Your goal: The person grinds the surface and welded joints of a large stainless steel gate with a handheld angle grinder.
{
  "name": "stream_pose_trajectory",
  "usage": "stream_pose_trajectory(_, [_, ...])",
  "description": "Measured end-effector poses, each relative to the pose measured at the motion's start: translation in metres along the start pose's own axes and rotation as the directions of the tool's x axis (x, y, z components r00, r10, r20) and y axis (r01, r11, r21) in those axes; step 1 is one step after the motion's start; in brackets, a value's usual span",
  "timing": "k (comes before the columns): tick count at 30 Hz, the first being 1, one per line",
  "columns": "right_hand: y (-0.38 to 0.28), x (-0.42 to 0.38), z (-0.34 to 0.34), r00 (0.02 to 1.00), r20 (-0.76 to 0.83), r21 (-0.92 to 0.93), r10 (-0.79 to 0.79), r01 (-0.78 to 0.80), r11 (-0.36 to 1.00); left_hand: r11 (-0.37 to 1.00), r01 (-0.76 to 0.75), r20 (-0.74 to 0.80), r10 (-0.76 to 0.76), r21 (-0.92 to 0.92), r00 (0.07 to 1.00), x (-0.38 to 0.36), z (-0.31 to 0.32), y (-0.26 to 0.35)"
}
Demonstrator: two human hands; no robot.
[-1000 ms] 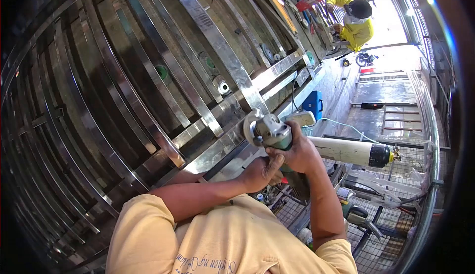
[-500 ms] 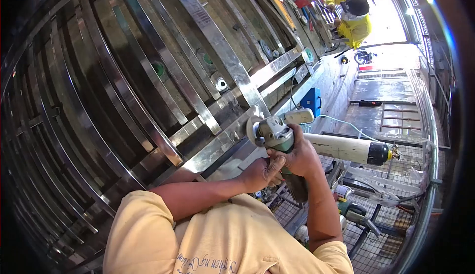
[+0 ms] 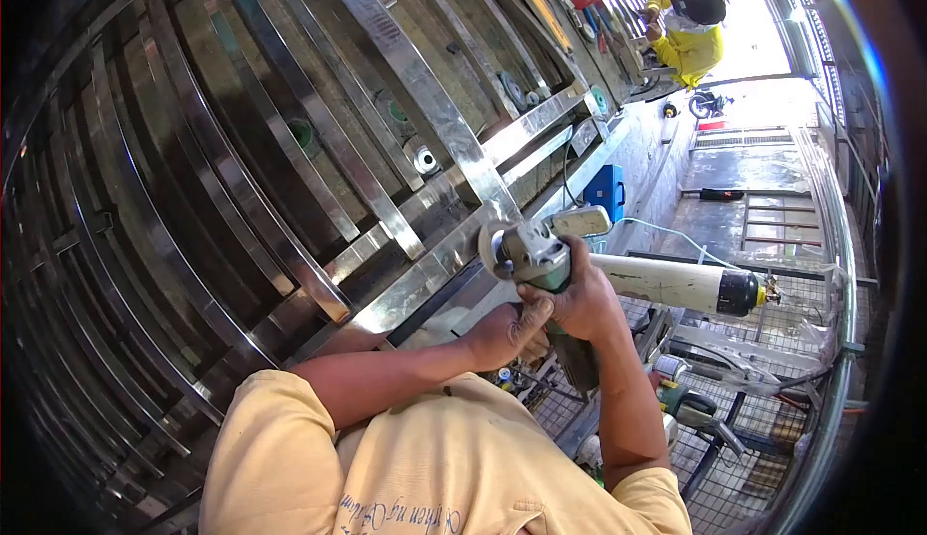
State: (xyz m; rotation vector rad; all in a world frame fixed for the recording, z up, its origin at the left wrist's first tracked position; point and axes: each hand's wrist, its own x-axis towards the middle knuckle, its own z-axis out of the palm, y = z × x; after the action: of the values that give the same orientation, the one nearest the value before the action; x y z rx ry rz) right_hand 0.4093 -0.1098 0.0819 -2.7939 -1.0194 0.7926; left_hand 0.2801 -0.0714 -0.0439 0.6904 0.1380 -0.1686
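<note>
An angle grinder [image 3: 536, 257] is held by both my hands, its disc at the near end of a shiny metal bar on a slatted metal frame [image 3: 401, 294]. My right hand [image 3: 587, 295] is wrapped round the grinder close to its head. Just below and to the left, my left hand [image 3: 510, 335] is closed on the grinder's body, its thumb near my right hand. The grinder's dark rear end hangs below my hands. Whether the disc touches the metal cannot be made out.
A white gas cylinder [image 3: 661, 282] lies right of my hands, near a blue case [image 3: 605, 193]. Another power tool [image 3: 688, 403] rests on wire mesh at lower right. A co-worker in yellow [image 3: 693, 47] is at the upper right. Round discs lie among the bars.
The grinder and my hands have shifted very slightly left, with the grip unchanged. The surroundings have moved a little in view. The co-worker's head and arms have shifted slightly.
</note>
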Motion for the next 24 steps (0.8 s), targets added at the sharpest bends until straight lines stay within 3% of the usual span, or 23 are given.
stream_pose_trajectory(7, [-0.005, 0.002, 0.000, 1.000, 0.014, 0.009, -0.003, 0.002, 1.000, 0.999, 0.015, -0.064, -0.018, -0.051, 0.998, -0.004, 0.002, 0.005])
stream_pose_trajectory(8, [-0.001, -0.004, 0.000, 1.000, 0.017, 0.006, 0.005, -0.005, 1.000, 0.999, 0.053, 0.010, -0.053, -0.011, 0.999, -0.003, 0.002, 0.003])
stream_pose_trajectory(11, [0.015, -0.009, 0.004, 0.999, 0.010, 0.027, -0.044, 0.043, 0.999, 0.998, 0.019, 0.029, -0.020, 0.059, 0.999, -0.004, 0.005, -0.001])
stream_pose_trajectory(16, [-0.005, 0.008, -0.004, 1.000, 0.000, -0.018, -0.007, 0.007, 1.000, 1.000, 0.012, -0.043, -0.012, -0.010, 0.999, -0.002, -0.005, 0.013])
stream_pose_trajectory(24, [0.003, 0.000, -0.003, 1.000, 0.008, 0.016, -0.001, 0.001, 1.000, 0.999, 0.043, 0.045, -0.043, 0.013, 0.998, 0.003, -0.004, 0.004])
